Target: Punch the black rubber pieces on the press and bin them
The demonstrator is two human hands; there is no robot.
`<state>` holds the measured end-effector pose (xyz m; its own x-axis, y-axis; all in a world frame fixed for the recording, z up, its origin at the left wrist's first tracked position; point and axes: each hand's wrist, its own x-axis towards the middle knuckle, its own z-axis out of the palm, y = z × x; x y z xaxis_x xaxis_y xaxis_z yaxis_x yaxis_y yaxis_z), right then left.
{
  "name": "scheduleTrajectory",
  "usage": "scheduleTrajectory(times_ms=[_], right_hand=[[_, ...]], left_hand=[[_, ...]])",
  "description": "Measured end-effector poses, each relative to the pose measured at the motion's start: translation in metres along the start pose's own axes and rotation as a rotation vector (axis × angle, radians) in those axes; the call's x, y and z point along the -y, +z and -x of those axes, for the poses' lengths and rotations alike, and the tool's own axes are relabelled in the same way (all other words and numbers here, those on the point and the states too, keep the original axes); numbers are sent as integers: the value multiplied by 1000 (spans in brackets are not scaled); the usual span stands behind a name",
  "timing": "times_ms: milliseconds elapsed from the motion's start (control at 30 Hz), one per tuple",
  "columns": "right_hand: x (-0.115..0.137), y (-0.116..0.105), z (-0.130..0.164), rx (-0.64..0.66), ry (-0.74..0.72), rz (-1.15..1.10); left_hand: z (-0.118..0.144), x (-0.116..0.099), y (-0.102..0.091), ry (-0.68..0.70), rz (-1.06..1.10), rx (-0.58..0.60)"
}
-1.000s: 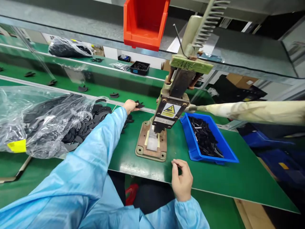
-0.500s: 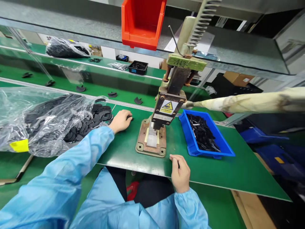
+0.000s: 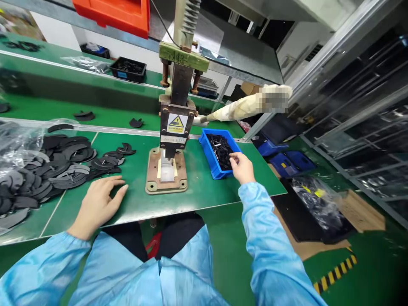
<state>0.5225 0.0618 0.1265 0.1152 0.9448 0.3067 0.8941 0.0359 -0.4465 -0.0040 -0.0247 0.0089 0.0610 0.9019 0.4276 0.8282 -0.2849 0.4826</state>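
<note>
My left hand [image 3: 101, 203] lies low over the green bench, fingers stretched and thumb apart, holding nothing. Its fingertips are close beside a heap of flat black crescent-shaped pieces [image 3: 68, 163]. My right hand [image 3: 243, 168] is at the near right rim of a blue bin [image 3: 214, 169], its fingertips bent together in a pinch over small, thin black parts [image 3: 219, 148]. What is between those fingertips, if anything, I cannot make out. Between my hands stands a hand press [image 3: 177, 121] with a warning label. A pale block [image 3: 167, 173] sits on its rusty base plate [image 3: 153, 172].
The press's wrapped lever [image 3: 236, 108] sticks out to the right above the blue bin. Behind the bench, a green strip carries a few black pieces [image 3: 136, 123]. A black tray [image 3: 129, 70] stands further back. A red bin [image 3: 114, 15] hangs over the shelf edge.
My view has swung to the right. My right hand has moved from the bench's front edge to the blue bin. My left hand's fingers have spread, beside the crescent-shaped pieces.
</note>
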Motion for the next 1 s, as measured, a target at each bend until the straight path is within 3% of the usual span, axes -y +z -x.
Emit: scheduleTrajectory(times_ms=[133,267,600,800,1000], right_hand=[[-26,1,-45,277,97,188],[-27,20,-63,506,60,280],[-24,30,-79,649,-69,438],[-14,27,-77,465,-27,394],[15,11,-52,13,-9,123]], left_hand=[[-5,5,3,-38,13,1],[-5,2,2,-46,19,-5],[-10,-15,-3,-50,62,-1],[-8,-15,-3,-73,77,27],[-10,-21,-8,-97,112,47]])
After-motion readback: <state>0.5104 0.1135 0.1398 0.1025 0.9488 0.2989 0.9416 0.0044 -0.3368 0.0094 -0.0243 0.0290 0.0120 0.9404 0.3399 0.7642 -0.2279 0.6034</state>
